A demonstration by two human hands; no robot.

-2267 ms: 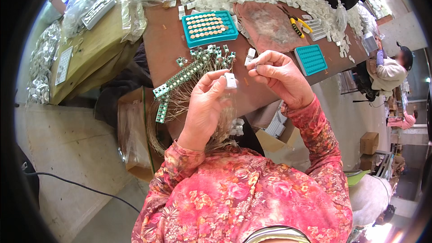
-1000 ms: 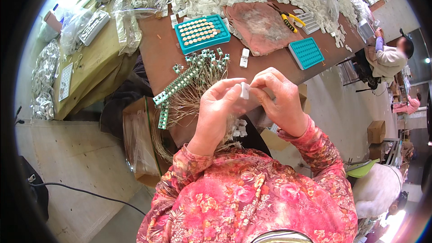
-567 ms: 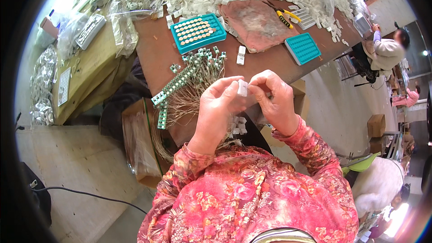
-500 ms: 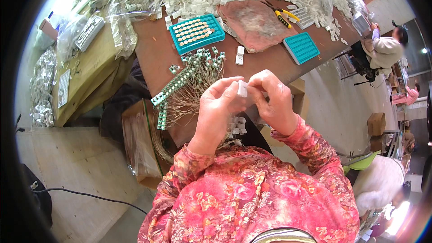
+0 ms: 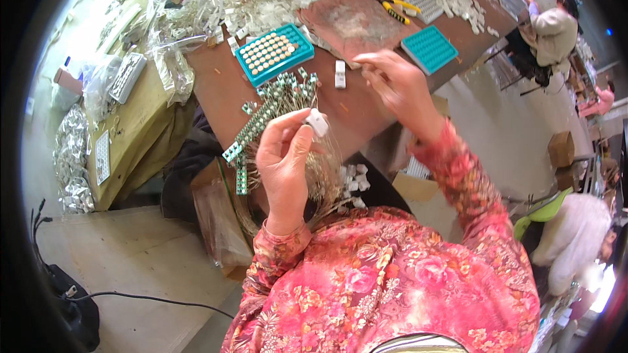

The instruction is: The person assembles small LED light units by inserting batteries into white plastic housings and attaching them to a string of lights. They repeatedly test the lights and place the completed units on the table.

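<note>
Head view shows my left hand (image 5: 286, 157) raised above the tabletop (image 5: 216, 85) edge, thumb and fingers pinched on a small white plastic block (image 5: 318, 121) with thin wires trailing below it. My right hand (image 5: 399, 85) reaches out over the tabletop, fingers loosely spread and, as far as I can see, holding nothing, near a lone white block (image 5: 339, 74). Just beyond lie the bundle of wired green strips (image 5: 271, 108) and a teal tray of pale round parts (image 5: 273, 53). I judge the pinch should stay light and steady, keeping the wires free of the bundle while the right hand picks cleanly.
</note>
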